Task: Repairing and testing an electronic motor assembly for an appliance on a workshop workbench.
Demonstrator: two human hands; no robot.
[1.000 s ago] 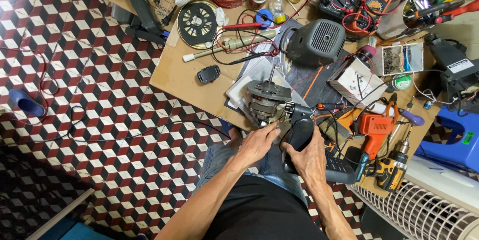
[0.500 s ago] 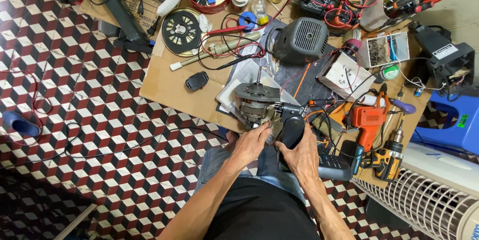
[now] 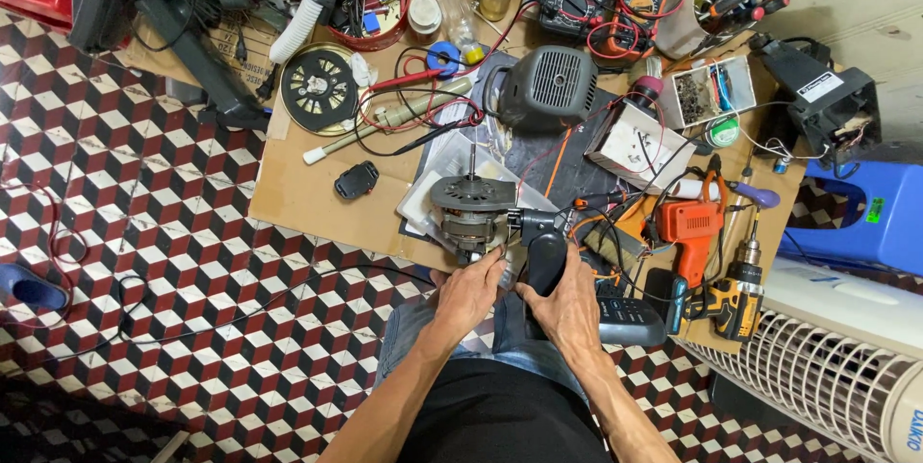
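Hands meet at the near edge of a cluttered cardboard sheet [image 3: 298,203] laid on a checkered tile floor [image 3: 144,261]. The left hand [image 3: 469,292] has its fingers curled loosely against the lower side of a small electric motor [image 3: 468,208], fingertips touching its casing, while the right hand [image 3: 569,304] is wrapped firmly around the handle of a black power tool [image 3: 545,253] whose head sits right against the motor. The motor stands with its thin shaft pointing away from the person, on a pale sheet of paper [image 3: 428,189]. As a judgement, the work on the motor looks mid-way: it sits bare, out of any housing, with a grey vented cover [image 3: 550,88] lying apart farther back and loose wires running around it, so putting it back together seems to remain. Whether the tool's tip is seated on a screw cannot be told; the spot is too small and partly hidden. Near the right hand lie an orange drill [image 3: 688,227], a yellow drill [image 3: 735,301] and a dark battery pack [image 3: 630,319]. A white fan grille [image 3: 827,372] stands to the right.
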